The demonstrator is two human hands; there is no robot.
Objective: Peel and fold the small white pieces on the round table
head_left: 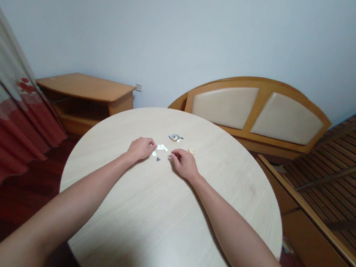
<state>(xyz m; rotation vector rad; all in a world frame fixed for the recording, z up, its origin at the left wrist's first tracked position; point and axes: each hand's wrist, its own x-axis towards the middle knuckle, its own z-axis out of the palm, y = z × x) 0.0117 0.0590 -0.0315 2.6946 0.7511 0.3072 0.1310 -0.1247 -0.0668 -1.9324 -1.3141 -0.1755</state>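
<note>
Handling, head view: small flat white rectangular pieces (161, 147) look light, stiff and perhaps slippery, best pinched by their edges.
Lying: on the round, pale wood-grain tabletop (153, 218), between the left hand (141, 149) and right hand (184, 164), nearer the left.
Left fingertips: narrowed beside them; I cannot tell whether they hold one.
Right fingertips: thumb and forefinger close together; any hold is unclear.

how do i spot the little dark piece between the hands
Find the round table, then the gap between the left hand and right hand. White pieces lie in that gap; the dark piece sits just nearer the camera. Its dark grey sets it apart from those, and it lies away from the mixed pile farther back.
</note>
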